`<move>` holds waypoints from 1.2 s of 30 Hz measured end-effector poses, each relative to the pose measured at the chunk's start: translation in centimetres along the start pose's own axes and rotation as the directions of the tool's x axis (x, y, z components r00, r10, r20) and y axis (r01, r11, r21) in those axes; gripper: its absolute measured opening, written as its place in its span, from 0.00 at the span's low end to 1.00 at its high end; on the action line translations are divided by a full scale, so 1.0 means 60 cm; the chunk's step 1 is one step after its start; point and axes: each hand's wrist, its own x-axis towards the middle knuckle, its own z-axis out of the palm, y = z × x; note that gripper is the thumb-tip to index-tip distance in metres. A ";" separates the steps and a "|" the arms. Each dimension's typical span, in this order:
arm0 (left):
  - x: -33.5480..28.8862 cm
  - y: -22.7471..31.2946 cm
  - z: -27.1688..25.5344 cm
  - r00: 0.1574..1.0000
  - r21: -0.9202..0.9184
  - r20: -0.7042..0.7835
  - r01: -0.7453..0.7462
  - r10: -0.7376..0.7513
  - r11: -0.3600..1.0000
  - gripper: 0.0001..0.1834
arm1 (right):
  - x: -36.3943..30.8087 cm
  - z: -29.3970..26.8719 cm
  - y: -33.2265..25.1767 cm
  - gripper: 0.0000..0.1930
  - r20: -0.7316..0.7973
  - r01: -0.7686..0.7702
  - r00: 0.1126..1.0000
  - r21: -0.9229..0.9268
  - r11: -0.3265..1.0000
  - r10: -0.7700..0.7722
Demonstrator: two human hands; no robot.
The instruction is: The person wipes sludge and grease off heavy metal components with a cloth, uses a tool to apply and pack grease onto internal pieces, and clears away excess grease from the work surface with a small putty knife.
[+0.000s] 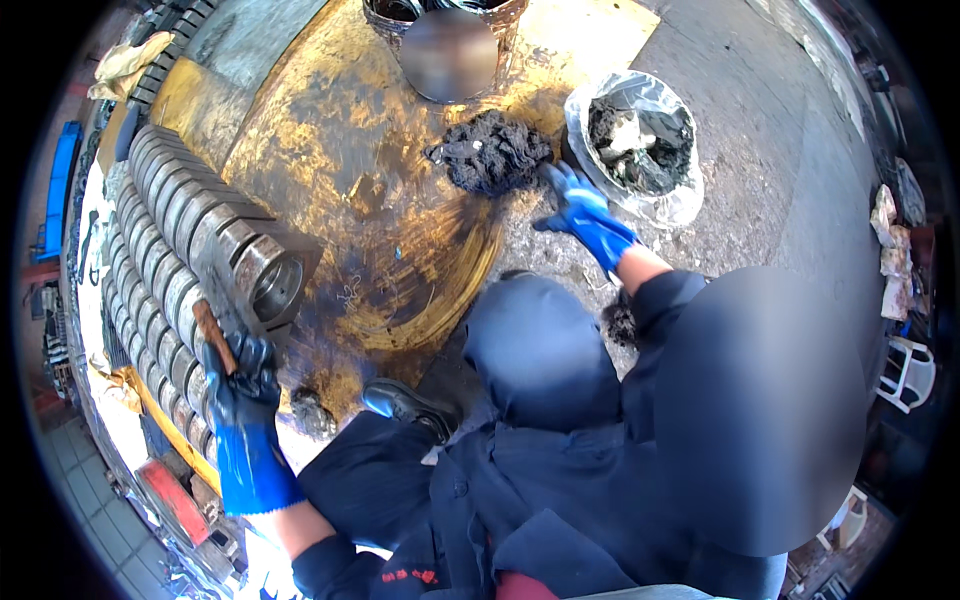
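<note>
At the left, my left hand, in a blue glove blackened with grime, is closed around a short brown stick-like handle. Whatever is at the handle's far end cannot be made out. Close beside it stand rows of thick metal blocks with round bores. My right hand, in a blue glove, reaches forward with its fingers apart and nothing visible in them. Just beyond its fingertips lies a heap of dark, dirty rags. To its right is a container lined with clear plastic, holding blackened and pale waste.
A grimy yellow-brown sheet covers much of the floor ahead. At the far edge stands a rusty bucket. A small dark clump lies near my shoe. White plastic chairs are at the far right.
</note>
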 end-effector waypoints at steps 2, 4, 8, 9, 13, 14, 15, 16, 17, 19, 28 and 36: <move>-0.002 0.005 0.034 0.992 0.007 -0.121 0.036 -0.034 0.999 0.21 | 0.093 0.008 0.003 0.59 -0.057 -0.024 0.998 -0.028 0.999 0.023; -0.006 0.007 0.010 0.967 0.055 -0.253 -0.027 0.040 0.998 0.17 | 0.169 0.013 -0.020 0.60 -0.018 -0.139 0.990 -0.018 0.990 0.139; -0.007 0.018 -0.087 0.998 0.085 -0.054 -0.018 0.023 0.996 0.16 | 0.263 0.047 -0.083 0.63 0.126 -0.199 0.972 -0.020 0.980 0.200; 0.001 0.024 -0.085 0.990 0.100 -0.141 0.010 0.004 0.995 0.18 | 0.270 0.031 -0.117 0.63 0.241 -0.236 0.936 -0.115 0.965 0.257; -0.002 0.019 -0.116 0.951 0.866 -0.142 -0.015 0.273 0.500 0.30 | 0.290 0.085 -0.131 0.60 0.195 -0.109 0.963 -0.345 0.932 0.185; 0.000 0.013 -0.120 0.937 0.984 -0.109 0.054 0.331 0.170 0.30 | 0.299 0.088 -0.114 0.56 0.157 -0.074 0.979 -0.312 0.947 0.128; -0.028 0.025 -0.184 0.923 0.985 -0.168 0.140 0.347 0.104 0.29 | 0.309 0.083 -0.096 0.52 0.116 -0.037 0.991 -0.277 0.960 0.071; -0.054 0.044 -0.247 0.900 0.975 -0.217 0.220 0.378 0.036 0.28 | 0.317 0.082 -0.081 0.50 0.127 -0.059 0.987 -0.268 0.962 0.096; -0.047 0.049 -0.249 0.949 0.919 -0.225 0.131 0.222 0.372 0.26 | 0.330 0.081 -0.072 0.48 0.134 -0.077 0.984 -0.256 0.964 0.115; -0.029 0.060 -0.223 0.990 0.418 -0.122 0.121 -0.076 0.900 0.23 | 0.350 0.082 -0.058 0.44 0.152 -0.095 0.980 -0.227 0.969 0.131; 0.025 -0.007 -0.047 0.777 0.098 -0.625 -0.011 0.070 0.995 0.20 | 0.309 0.189 0.027 0.29 0.051 -0.130 0.986 0.827 0.547 0.157; 0.015 -0.002 -0.041 0.976 0.001 -0.219 -0.009 0.009 1.000 0.19 | 0.093 -0.107 -0.068 0.23 -0.141 0.127 0.978 0.987 0.096 0.153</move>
